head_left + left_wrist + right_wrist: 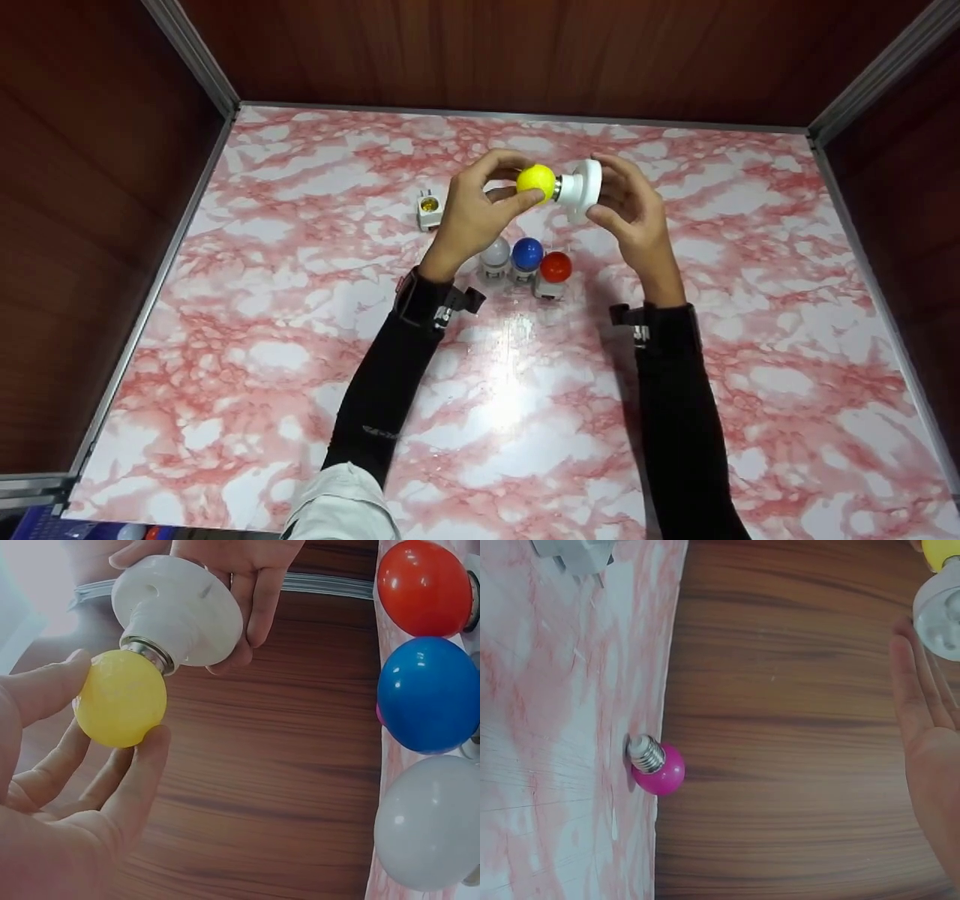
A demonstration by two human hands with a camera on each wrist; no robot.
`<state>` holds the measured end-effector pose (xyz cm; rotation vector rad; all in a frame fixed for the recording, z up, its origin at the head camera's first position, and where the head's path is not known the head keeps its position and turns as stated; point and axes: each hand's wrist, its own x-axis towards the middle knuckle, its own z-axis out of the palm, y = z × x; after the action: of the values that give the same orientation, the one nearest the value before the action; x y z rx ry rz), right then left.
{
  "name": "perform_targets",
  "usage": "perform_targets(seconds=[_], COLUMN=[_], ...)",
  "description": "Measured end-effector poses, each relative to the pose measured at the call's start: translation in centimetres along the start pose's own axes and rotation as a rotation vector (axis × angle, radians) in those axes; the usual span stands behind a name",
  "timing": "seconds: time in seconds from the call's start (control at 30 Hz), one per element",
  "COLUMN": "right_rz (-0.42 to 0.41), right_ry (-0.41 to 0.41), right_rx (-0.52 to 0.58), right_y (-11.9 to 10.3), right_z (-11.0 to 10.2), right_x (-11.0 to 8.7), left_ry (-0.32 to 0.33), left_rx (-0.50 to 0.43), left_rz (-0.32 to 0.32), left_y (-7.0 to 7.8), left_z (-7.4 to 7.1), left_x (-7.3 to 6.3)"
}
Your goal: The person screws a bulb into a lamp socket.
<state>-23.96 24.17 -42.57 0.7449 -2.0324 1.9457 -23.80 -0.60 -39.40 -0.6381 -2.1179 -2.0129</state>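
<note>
My left hand (476,210) pinches a yellow light bulb (535,182) between thumb and fingers, up above the table. The bulb's metal base meets the neck of a white round lamp holder (590,187), with part of the metal showing between them in the left wrist view. My right hand (641,217) holds that lamp holder by its wide disc, thumb on the near side and fingers behind. In the right wrist view, the disc's hollow underside faces my right fingers (909,679).
Below my hands stand a white bulb (496,253), a blue bulb (527,254) and a red bulb (556,267) in white sockets. A white plug socket (430,210) lies left of my left hand. A pink bulb (660,771) rests on the marbled table. Wooden panels (495,52) enclose it.
</note>
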Motion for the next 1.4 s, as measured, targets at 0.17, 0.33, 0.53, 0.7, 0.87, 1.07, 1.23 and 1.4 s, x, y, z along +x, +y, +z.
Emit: perform_targets(seconds=[0.17, 0.33, 0.53, 0.7, 0.87, 1.07, 1.23, 1.4], right_rz=[-0.002, 0.007, 0.018, 0.025, 0.016, 0.012, 0.014, 0.022], right_ry=[0.004, 0.011, 0.014, 0.016, 0.016, 0.008, 0.009, 0.005], right_rx=[-0.006, 0.001, 0.005, 0.018, 0.041, 0.031, 0.023, 0.02], right_y=[0.06, 0.08, -0.05, -0.2, -0.15, -0.09, -0.12, -0.1], right_z=[-0.01, 0.01, 0.03, 0.04, 0.06, 0.15, 0.21, 0.18], right_x=[0.1, 0.18, 0.09, -0.04, -0.04, -0.01, 0.01, 0.0], left_ry=[-0.014, -0.028, -0.05, -0.053, -0.03, 0.007, -0.012, -0.025], left_rx=[-0.005, 0.008, 0.013, 0.058, 0.129, 0.14, 0.131, 0.125], left_rz=[0.008, 0.007, 0.003, -0.002, -0.002, -0.028, -0.044, -0.022], left_y=[-0.06, -0.15, -0.43, -0.56, -0.37, -0.11, -0.1, -0.11], left_z=[-0.07, -0.2, -0.29, -0.27, -0.12, -0.03, -0.17, -0.23], left_x=[-0.04, -0.02, 0.13, 0.15, 0.12, 0.11, 0.11, 0.17])
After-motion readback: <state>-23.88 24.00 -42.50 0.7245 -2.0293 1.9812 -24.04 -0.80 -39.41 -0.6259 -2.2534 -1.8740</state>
